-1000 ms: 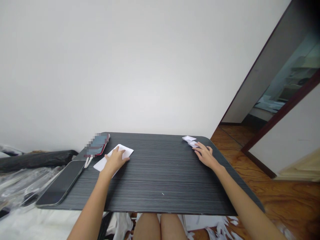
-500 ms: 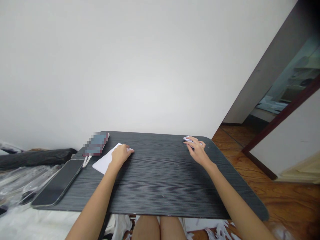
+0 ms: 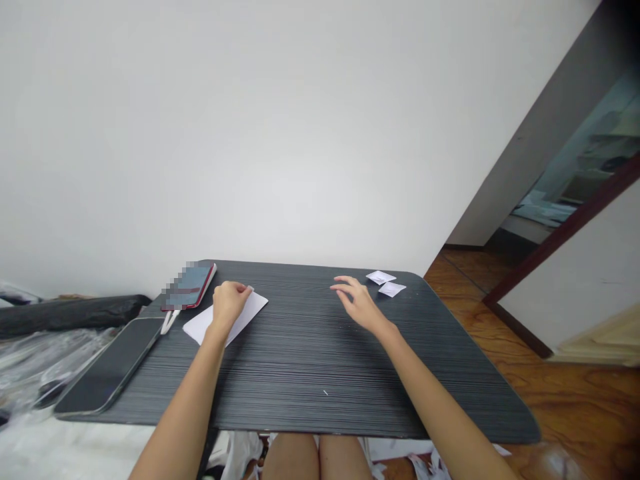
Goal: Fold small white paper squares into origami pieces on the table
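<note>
White sheets of paper (image 3: pixel 256 308) lie slanted on the left part of the dark table. My left hand (image 3: pixel 230 305) is over them, thumb and fingers closed on a paper edge that shows pale at the fingertips. How many sheets are in the pinch is hidden. Above the middle right of the table, my right hand (image 3: pixel 359 303) has its fingers apart and holds nothing. To its right, near the far corner, lie two small folded white papers (image 3: pixel 381 277), one close behind the other.
A phone (image 3: pixel 113 370) rests at the table's left edge. Behind it is a red-edged device (image 3: pixel 193 283), partly pixelated, with a white cable (image 3: pixel 171 321). A thin white scrap (image 3: pixel 325 392) lies near the front. The wall (image 3: pixel 310 167) stands behind the table (image 3: pixel 300 360).
My right hand has moved left from the folded papers, leaving two of them in plain view. My left hand has shifted slightly left and up, its fingers now pinching at the paper's far edge.
</note>
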### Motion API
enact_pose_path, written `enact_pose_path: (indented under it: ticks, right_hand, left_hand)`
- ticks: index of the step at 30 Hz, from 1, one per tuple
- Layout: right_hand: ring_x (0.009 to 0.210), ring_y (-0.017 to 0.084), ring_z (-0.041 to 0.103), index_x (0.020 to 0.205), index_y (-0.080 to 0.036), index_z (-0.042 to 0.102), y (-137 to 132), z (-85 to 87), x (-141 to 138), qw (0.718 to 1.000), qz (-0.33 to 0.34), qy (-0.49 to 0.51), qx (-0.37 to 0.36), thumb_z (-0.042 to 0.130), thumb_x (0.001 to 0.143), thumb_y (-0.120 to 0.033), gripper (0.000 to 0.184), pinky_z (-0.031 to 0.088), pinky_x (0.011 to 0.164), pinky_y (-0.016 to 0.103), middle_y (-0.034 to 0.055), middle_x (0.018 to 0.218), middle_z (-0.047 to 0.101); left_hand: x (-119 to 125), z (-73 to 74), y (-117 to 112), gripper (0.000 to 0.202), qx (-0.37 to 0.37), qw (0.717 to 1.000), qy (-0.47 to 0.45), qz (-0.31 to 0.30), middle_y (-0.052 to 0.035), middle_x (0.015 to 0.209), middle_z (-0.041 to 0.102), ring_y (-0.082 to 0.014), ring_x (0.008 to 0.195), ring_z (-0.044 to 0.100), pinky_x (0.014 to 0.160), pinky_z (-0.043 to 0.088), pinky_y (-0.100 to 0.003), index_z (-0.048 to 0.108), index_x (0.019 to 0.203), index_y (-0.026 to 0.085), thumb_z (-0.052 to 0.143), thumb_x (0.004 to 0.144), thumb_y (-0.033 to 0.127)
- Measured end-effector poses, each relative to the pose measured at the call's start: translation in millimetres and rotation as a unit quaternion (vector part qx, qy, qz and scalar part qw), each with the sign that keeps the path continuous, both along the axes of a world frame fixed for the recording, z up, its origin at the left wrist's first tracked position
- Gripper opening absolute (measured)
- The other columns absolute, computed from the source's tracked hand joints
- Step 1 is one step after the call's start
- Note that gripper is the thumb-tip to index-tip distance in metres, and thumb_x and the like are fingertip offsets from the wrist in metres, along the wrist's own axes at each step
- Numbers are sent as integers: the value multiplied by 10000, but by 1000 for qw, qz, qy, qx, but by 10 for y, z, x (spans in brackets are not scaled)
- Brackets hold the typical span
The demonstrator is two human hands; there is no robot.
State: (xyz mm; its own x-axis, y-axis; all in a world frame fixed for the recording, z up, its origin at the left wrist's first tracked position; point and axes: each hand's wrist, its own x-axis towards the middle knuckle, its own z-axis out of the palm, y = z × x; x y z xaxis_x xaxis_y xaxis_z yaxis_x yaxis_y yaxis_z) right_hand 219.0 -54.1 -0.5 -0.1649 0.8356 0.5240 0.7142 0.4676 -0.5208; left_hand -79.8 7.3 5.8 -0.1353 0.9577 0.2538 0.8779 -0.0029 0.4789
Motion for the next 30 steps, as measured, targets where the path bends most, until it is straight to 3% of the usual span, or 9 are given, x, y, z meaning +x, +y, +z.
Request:
enact_pose_path:
  ticks: [4, 7, 9, 13, 19, 23, 30]
  right_hand:
    - [793, 141, 568, 872, -182, 618, -11, -19, -511, 979, 120, 134, -93, 418, 780, -203, 222, 435, 726, 301, 66, 919, 603]
    - [690, 141, 602, 844, -146, 620, 83, -141, -1076, 912, 189, 291, -219, 466, 738, -214, 199, 467, 680, 302, 55, 757, 638]
    - [676, 160, 616, 801, -148, 623, 187, -261, -1451, 867, 180, 385, -261, 531, 686, -230, 169, 471, 691, 326, 41, 702, 647]
    - [614, 186, 623, 693, -162, 610, 364, -463, -1934, 836, 120, 470, -256, 625, 585, -233, 131, 476, 663, 340, 12, 584, 641]
    - [542, 164, 614, 648, -155, 539, 396, -531, -1996, 818, 87, 520, -230, 637, 554, -212, 148, 479, 586, 286, 1, 538, 614]
    - [537, 149, 605, 658, -168, 489, 389, -511, -1987, 813, 72, 534, -219, 638, 546, -201, 190, 476, 563, 271, -15, 551, 596]
    - [560, 123, 582, 693, -183, 429, 396, -494, -1981, 779, 95, 574, -232, 635, 508, -135, 281, 471, 603, 268, -39, 574, 574]
  left_hand:
    - [-59, -68, 1, 319, -6, 996, -84, -38, -93, 666, 663, -226, 691, 591, 609, 396, -267, 682, 695, 120, 556, 615, 402]
    - [-110, -152, 0, 350, -18, 978, -193, -73, -58, 558, 629, -187, 587, 565, 527, 376, -243, 672, 658, 104, 584, 589, 436]
    - [-139, -212, 1, 368, -19, 956, -279, -93, -51, 557, 624, -162, 550, 548, 492, 368, -228, 665, 671, 89, 598, 583, 440]
    - [-178, -319, 5, 353, -42, 917, -373, -135, -66, 601, 641, -153, 548, 558, 506, 408, -231, 660, 687, 81, 619, 582, 416]
    - [-182, -334, -16, 250, -77, 906, -372, -188, -78, 687, 666, -176, 637, 591, 605, 450, -255, 669, 690, 99, 626, 585, 322]
    - [-171, -278, -50, 243, -65, 907, -368, -193, -82, 705, 668, -184, 667, 595, 646, 448, -268, 666, 698, 92, 624, 586, 303]
    - [-162, -229, -87, 253, -51, 912, -366, -180, -84, 731, 670, -198, 711, 601, 695, 445, -285, 663, 716, 91, 635, 574, 299]
